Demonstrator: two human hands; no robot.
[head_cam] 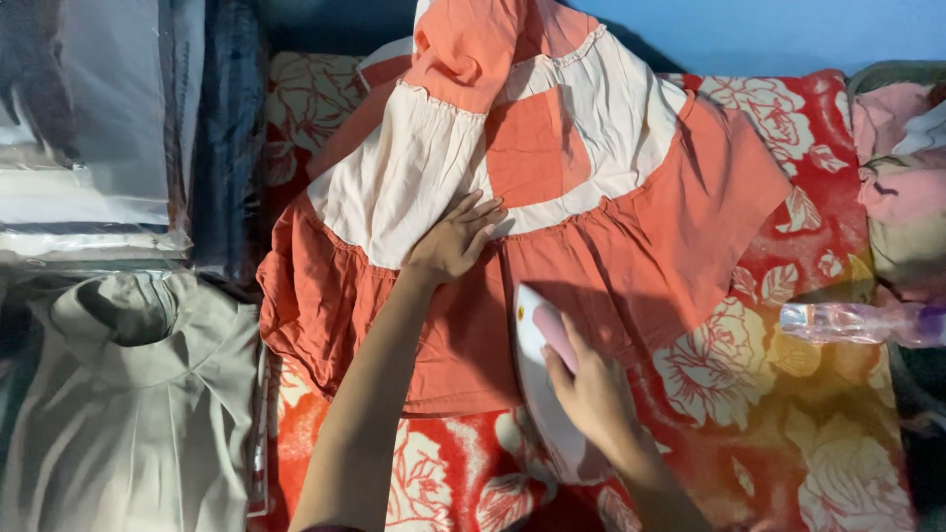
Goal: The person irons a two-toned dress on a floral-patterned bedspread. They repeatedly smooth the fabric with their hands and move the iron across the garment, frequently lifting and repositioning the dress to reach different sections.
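Now my left hand (455, 239) presses flat, open, on the orange-and-cream dress (552, 187); my right hand (591, 389) grips the white iron (537, 330) at the hem; wrinkles remain.

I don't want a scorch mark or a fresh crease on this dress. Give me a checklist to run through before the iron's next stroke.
1. Right hand grips the iron by its handle: ok.
2. Left hand lies flat on the dress, holding it down: ok.
3. Left fingers clear of the iron's tip: ok, a gap shows.
4. Cloth ahead of the iron smooth: not ok, gathers and folds remain.
5. Iron's heat setting: cannot tell.
6. Spray bottle away from the iron: ok, it lies at the right edge.
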